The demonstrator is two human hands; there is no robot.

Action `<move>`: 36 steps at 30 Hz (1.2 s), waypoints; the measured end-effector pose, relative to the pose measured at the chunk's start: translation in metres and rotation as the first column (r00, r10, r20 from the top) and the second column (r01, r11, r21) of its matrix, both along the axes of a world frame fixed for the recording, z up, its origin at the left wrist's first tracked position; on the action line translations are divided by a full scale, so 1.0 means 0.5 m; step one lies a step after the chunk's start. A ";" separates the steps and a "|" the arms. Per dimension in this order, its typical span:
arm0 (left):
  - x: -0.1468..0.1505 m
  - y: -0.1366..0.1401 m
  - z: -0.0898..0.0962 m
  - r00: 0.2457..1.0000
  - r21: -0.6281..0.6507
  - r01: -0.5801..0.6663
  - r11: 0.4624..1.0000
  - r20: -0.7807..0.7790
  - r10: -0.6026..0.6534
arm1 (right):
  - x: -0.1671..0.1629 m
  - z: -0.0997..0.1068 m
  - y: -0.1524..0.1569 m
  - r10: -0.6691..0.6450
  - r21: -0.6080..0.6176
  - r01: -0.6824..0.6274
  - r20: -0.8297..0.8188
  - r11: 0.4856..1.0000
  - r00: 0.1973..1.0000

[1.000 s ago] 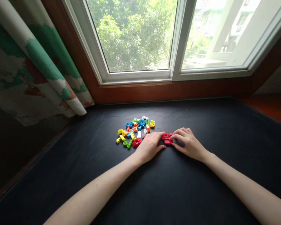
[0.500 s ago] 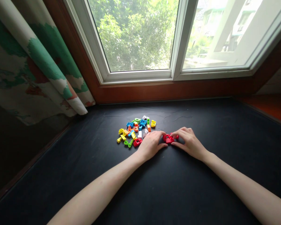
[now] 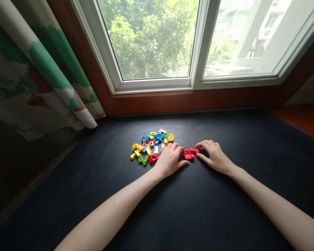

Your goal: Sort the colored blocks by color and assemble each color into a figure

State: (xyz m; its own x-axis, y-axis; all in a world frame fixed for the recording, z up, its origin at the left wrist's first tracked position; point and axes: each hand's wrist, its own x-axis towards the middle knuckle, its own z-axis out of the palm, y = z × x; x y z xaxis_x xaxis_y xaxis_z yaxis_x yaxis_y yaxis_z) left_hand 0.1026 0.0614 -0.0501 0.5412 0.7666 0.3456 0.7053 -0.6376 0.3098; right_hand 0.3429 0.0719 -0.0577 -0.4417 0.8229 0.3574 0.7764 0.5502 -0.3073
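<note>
One red bar (image 3: 197, 150) sits pinched by the right hand (image 3: 213, 157) at the block's (image 3: 187, 155) three o'clock; left hand (image 3: 170, 158) curves at nine, grip unclear; positioning seems underway; next calls for steadiness.

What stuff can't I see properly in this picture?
All in the head view:
- Pale piece: partly hidden behind the left hand.
- Small red piece: the right hand covers its far end, and it's too small to tell whether it is joined to the bigger red piece.
- Curtain: its top is cut off by the picture's top edge.
- Leaves: blurry and washed out by brightness.
</note>
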 end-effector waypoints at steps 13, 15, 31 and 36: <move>0.001 0.002 -0.002 0.999 0.001 0.023 1.000 0.023 -0.023 | -0.026 -0.004 0.015 0.033 0.034 -0.031 -0.066 0.999 0.997; 0.002 0.003 -0.004 0.999 -0.001 0.017 1.000 0.034 -0.017 | -0.027 -0.001 0.012 0.054 0.022 -0.052 -0.060 0.998 0.997; -0.002 0.008 -0.008 0.996 -0.016 0.028 0.999 0.087 -0.027 | -0.035 0.011 -0.001 0.179 -0.003 -0.179 -0.015 0.984 0.984; -0.004 0.010 -0.009 0.990 -0.045 0.058 0.997 0.134 -0.052 | -0.034 0.007 0.000 0.168 0.002 -0.168 -0.016 0.986 0.986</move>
State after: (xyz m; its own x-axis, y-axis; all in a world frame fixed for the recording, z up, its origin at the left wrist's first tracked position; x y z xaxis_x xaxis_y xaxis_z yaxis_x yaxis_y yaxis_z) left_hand 0.1006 0.0666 -0.0547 0.5351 0.7547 0.3797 0.6201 -0.6561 0.4301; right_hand 0.3260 0.0721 -0.0543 -0.5677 0.7375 0.3659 0.6680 0.6724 -0.3188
